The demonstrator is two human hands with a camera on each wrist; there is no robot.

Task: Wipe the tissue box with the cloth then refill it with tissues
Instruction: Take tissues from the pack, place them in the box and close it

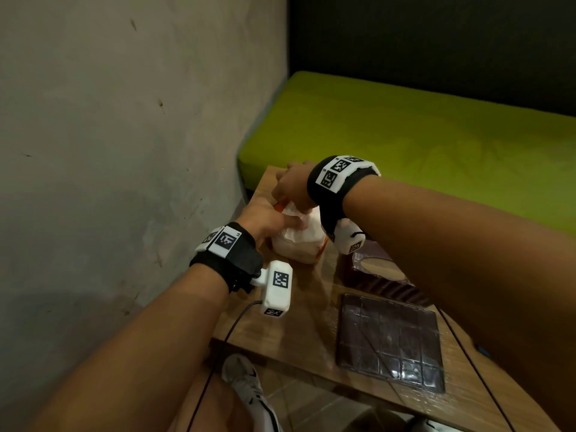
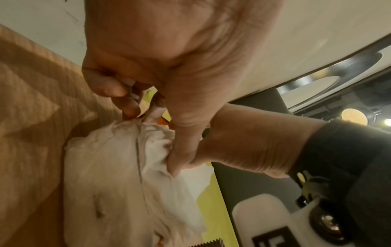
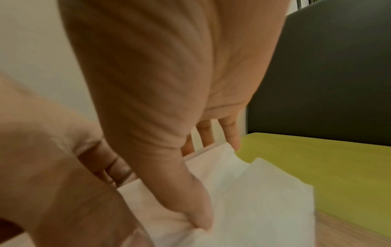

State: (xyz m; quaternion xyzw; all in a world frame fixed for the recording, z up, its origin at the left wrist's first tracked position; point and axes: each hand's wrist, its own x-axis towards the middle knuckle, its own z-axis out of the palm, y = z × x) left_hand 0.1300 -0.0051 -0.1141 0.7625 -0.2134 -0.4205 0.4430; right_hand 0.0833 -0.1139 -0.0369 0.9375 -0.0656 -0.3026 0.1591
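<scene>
A white tissue pack (image 1: 299,241) with orange edges stands at the far left of the wooden table (image 1: 299,310). My left hand (image 1: 268,216) grips its top from the near side; in the left wrist view the thumb presses into the crumpled wrapper (image 2: 110,175) and the fingers (image 2: 110,90) curl at its top edge. My right hand (image 1: 291,185) reaches over from the right and pinches the pack's top, its thumb (image 3: 196,208) pressed on white tissue (image 3: 264,200). The dark brown tissue box (image 1: 377,269) lies to the right of the pack, partly hidden by my right forearm. No cloth is in view.
A flat dark brown quilted panel (image 1: 389,338) lies on the table nearer to me. A grey wall (image 1: 124,120) runs close on the left. A green cushion (image 1: 405,135) borders the table's far edge. A cable (image 1: 230,332) and a shoe (image 1: 246,388) are below the table's left edge.
</scene>
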